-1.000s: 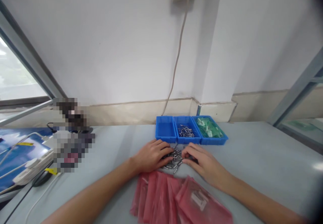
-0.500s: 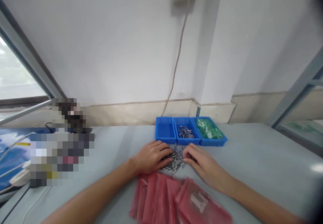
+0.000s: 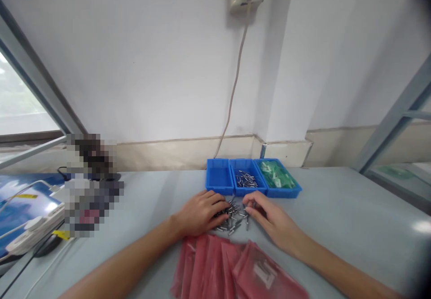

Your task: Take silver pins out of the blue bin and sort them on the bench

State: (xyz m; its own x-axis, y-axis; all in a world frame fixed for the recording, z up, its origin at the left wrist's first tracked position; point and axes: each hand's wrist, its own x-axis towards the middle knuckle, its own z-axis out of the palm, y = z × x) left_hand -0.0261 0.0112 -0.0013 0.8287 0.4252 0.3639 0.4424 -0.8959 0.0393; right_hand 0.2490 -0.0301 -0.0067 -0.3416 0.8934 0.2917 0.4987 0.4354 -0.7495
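Nearest you, below your fingers, the red bags point(image 3: 208, 267) are lying overlapped on the table point(image 3: 336, 218). Your left hand point(image 3: 200, 211) is resting over the left side of the metal pins point(image 3: 232, 218), its fingers bent and slightly spread. Your right hand point(image 3: 274, 220) is curling in from the other side, thumb and forefinger drawn close together; I cannot tell whether they are pinching a pin. Compared with a moment ago, a clearer gap is showing beside your right fingertips, so a few pins are being parted from the heap. One loose pin point(image 3: 247, 223) is lying just below your right thumb, its long axis running towards you; the heaped pins are pointing in mixed directions. Beyond your fingers, blue trays point(image 3: 219, 191) are sitting side by side.
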